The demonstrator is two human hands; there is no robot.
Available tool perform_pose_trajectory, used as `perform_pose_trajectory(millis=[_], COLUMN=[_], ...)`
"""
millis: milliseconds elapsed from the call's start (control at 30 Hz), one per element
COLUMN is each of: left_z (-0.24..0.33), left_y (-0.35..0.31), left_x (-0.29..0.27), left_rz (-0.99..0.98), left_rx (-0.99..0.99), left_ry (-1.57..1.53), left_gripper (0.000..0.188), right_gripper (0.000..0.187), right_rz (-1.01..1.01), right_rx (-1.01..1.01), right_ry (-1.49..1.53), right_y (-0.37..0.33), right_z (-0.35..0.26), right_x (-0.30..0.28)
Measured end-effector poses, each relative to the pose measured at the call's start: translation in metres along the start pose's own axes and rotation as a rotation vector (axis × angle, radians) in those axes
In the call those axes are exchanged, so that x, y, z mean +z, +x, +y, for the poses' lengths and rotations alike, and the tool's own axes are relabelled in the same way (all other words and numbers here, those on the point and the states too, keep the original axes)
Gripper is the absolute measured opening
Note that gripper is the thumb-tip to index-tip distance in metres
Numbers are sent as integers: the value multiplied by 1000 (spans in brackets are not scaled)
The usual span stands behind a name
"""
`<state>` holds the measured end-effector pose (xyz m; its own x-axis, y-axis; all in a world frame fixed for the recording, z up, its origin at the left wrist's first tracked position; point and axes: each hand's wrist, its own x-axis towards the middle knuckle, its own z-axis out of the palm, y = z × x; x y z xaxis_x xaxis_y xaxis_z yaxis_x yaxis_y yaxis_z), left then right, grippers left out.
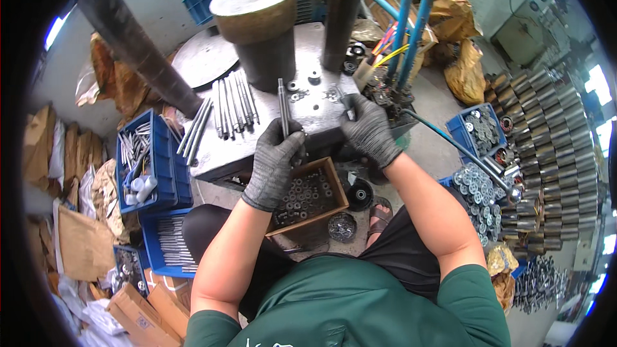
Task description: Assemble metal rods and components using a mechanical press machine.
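My left hand (275,167), in a grey knitted glove, is closed around a slim metal shaft (282,99) that stands nearly upright at the front edge of the metal table (222,154). My right hand (371,130), gloved the same way, is at the table's right front edge with its fingers curled in; what they hold is too small to make out. Left of the held shaft lies a row of similar shafts (234,104). Small rings and washers (314,78) are scattered between my hands. Below them sits a wooden box (334,186) of small metal rings.
A thick press column (263,45) rises behind the shafts, flanked by dark posts (347,13). Blue crates (168,160) of metal parts stand at left. Blue bins of discs (477,130) and stacked metal cylinders (546,148) fill the right. A long metal bar (450,141) slants across.
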<state>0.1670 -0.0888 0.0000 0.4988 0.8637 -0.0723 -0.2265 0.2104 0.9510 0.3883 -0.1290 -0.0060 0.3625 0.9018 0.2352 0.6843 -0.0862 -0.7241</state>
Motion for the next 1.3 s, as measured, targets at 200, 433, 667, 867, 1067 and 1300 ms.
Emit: perform_pose_trajectory(millis=[200, 433, 667, 867, 1067, 1300], left_z=[1, 7, 7, 10, 2, -2], left_y=[3, 4, 5, 4, 4, 5], left_x=[-4, -4, -14, -13, -18, -19], left_rz=[80, 84, 125, 158, 160, 138], left_rx=[-191, -252, -265, -261, -265, -262], left_ry=[-302, -389, -416, -462, -545, -531], left_gripper=[15, 7, 15, 4, 13, 15], right_gripper=[17, 37, 64, 46, 39, 36], right_rz=[-8, 23, -156, -65, -83, -57], right_rx=[-53, 63, -188, -664, -691, -674], right_ry=[-255, 128, 218, -310, -344, -347], right_y=[24, 39, -10, -32, -35, -33], right_z=[20, 47, -31, -67, -65, -66], right_x=[4, 3, -26, -34, -29, -26])
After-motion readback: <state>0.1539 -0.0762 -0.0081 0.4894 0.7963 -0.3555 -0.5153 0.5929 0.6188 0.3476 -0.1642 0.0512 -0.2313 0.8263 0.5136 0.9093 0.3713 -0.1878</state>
